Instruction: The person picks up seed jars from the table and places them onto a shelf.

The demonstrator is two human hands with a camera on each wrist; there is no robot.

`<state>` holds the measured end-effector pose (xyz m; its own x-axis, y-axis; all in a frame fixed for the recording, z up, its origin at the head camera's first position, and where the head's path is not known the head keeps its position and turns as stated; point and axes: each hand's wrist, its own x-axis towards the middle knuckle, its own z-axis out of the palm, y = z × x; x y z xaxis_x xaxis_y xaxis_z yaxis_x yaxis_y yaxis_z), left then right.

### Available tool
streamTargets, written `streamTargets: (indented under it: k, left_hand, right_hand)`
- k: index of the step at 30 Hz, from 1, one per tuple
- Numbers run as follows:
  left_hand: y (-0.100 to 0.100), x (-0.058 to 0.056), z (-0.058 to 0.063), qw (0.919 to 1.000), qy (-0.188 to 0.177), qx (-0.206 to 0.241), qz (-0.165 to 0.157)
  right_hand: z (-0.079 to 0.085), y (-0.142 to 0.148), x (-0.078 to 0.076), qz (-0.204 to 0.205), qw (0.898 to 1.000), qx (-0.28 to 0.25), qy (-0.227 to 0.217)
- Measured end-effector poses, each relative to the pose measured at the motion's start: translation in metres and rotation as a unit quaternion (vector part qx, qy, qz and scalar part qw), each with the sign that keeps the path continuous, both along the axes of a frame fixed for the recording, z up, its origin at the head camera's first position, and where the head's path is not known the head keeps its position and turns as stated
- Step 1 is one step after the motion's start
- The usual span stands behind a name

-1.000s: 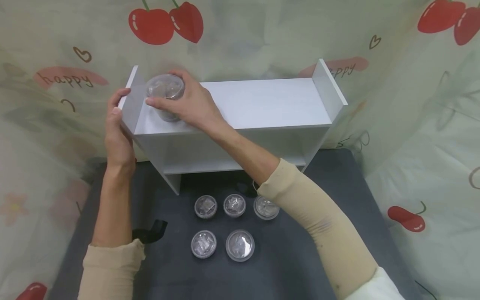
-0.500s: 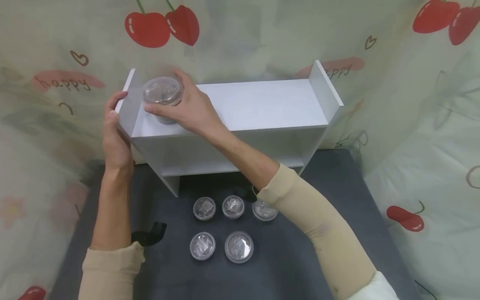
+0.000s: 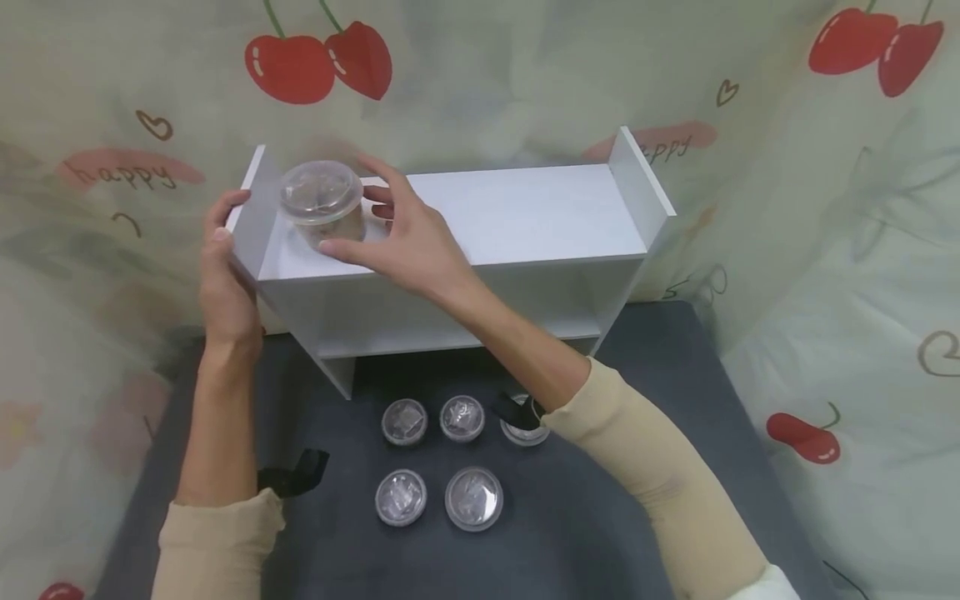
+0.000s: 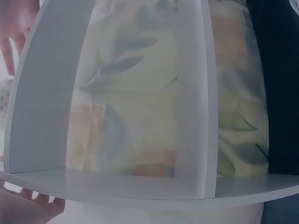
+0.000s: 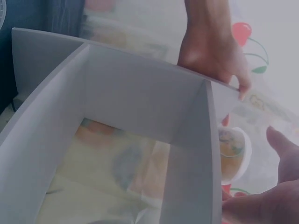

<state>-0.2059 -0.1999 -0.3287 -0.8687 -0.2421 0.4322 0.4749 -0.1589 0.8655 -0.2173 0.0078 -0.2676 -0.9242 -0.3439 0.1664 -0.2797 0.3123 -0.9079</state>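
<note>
A clear plastic tub [image 3: 322, 204] with a lid stands upright at the left end of the white shelf's [image 3: 517, 212] top board. Beside it, my right hand [image 3: 420, 242] has its thumb and fingers spread around the tub's right side. The right wrist view shows a gap between that hand's thumb [image 5: 278, 140] and the tub [image 5: 232, 154]. My left hand [image 3: 228, 287] grips the raised left side panel [image 3: 255, 212], its fingertips over the panel's edge. In the left wrist view, part of the left hand [image 4: 28, 207] shows below the same panel.
Several smaller lidded tubs stand on the dark table [image 3: 585, 517] before the shelf, among them a front-right one [image 3: 474, 498] and a back-left one [image 3: 404, 422]. Black straps hang near both forearms. A cherry-printed curtain [image 3: 480, 83] surrounds the table.
My right hand has loosened its grip on the tub and drawn back a little to the right, leaving it on the top board. My left hand stays on the side panel.
</note>
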Motion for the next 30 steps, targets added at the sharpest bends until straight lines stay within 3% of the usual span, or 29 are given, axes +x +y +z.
streamTargets:
  k: [7, 12, 21, 30]
  left_hand:
    - [0.006, -0.002, -0.001, 0.9996, 0.018, 0.018, -0.009]
    - [0.010, -0.002, 0.000, 0.9998, 0.010, -0.015, -0.012]
    - [0.006, -0.001, 0.001, 0.9992, -0.002, -0.041, 0.000]
    - [-0.002, 0.004, 0.005, 0.9984, -0.018, -0.051, 0.019]
  right_hand:
    - [-0.007, 0.020, 0.013, -0.003, 0.999, -0.029, 0.024]
    - [-0.012, 0.036, 0.023, -0.002, 0.998, -0.050, 0.043]
    - [-0.025, 0.057, 0.043, 0.069, 0.987, -0.124, 0.075]
    - [-0.048, 0.071, 0.057, 0.107, 0.983, -0.135, 0.071]
